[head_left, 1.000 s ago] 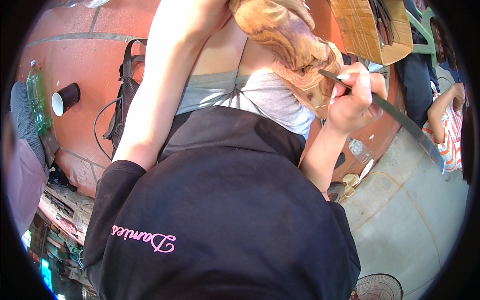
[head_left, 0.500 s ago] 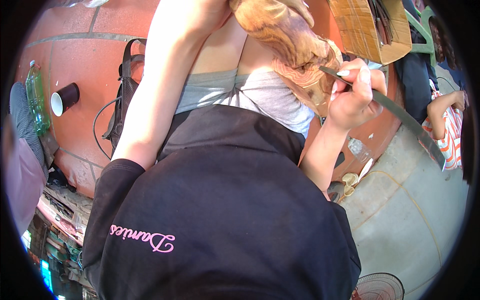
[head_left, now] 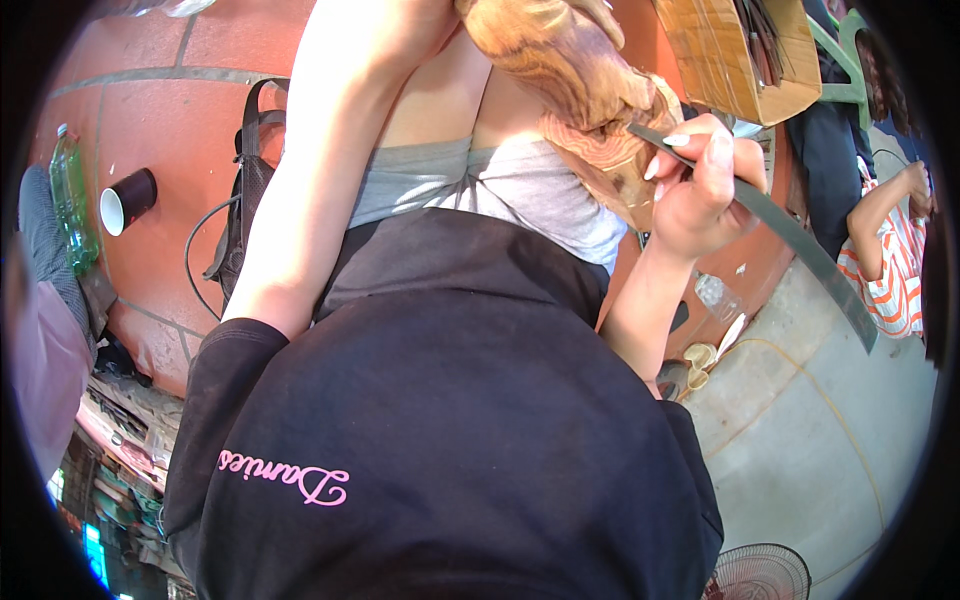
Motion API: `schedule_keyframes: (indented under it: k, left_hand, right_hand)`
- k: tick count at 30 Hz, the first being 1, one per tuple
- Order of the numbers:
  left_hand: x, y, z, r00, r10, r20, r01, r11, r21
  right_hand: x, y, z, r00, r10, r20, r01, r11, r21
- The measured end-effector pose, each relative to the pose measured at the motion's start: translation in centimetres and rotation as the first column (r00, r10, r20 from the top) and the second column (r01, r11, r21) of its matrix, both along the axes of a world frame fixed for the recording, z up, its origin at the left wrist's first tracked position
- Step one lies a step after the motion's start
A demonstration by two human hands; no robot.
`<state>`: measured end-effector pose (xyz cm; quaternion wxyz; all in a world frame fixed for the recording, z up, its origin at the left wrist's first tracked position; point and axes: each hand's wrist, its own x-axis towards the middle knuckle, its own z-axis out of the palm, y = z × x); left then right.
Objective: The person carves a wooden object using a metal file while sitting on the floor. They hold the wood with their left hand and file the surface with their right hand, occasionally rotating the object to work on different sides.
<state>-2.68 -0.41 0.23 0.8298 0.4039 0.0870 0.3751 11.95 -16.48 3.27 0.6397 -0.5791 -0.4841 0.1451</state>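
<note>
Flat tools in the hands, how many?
1: the dark flat tool in the right hand, tip at the wooden carving. The left hand is partly out of view, so another there may be hidden.

Smooth wooden carving [head_left: 555,62], matt strip [head_left: 802,240], cardboard box [head_left: 705,55]

The one view comes from the left of two fisheye cameras worn side by side on the person's head. It faces steeply down along the wearer's own front: the black shirt [head_left: 450,400], closest to the lens, fills the lower middle of the frame, with the grey shorts [head_left: 545,190] above it. The carved wood [head_left: 550,60] and the right grip [head_left: 708,185] lie farther out, upper right of centre. The wide field reaches the tiled floor [head_left: 130,110] at upper left and a fan [head_left: 765,575] at lower right, bending straight edges toward the rim.
</note>
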Motion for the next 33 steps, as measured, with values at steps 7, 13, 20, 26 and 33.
schedule_keyframes:
  k: [7, 13, 20, 26, 33]
  left_hand:
    - [0.0, -0.3, 0.1, 0.998, -0.004, -0.065, 0.002, 1.0, -0.026]
    - [0.1, -0.3, 0.6, 0.991, 0.002, -0.133, -0.003, 1.0, -0.004]
    - [0.2, -0.1, -0.8, 0.997, -0.045, -0.069, 0.044, 0.999, -0.025]
    - [0.0, -0.1, -0.6, 0.995, -0.086, -0.049, 0.086, 0.996, -0.009]
    - [0.0, 0.0, -0.8, 0.982, -0.172, -0.08, 0.166, 0.984, -0.068]
  right_hand:
    - [1.2, -0.7, -0.4, 0.995, 0.079, -0.054, -0.08, 0.997, -0.001]
    - [0.3, -0.1, -0.3, 1.0, 0.027, -0.012, -0.027, 1.0, -0.012]
    - [0.5, -0.4, -0.4, 0.999, 0.032, -0.037, -0.032, 0.999, 0.006]
    - [0.3, -0.7, 0.0, 0.98, 0.05, -0.191, -0.047, 0.999, 0.016]
    - [0.9, -0.7, -0.3, 0.997, 0.034, -0.069, -0.035, 0.999, -0.013]
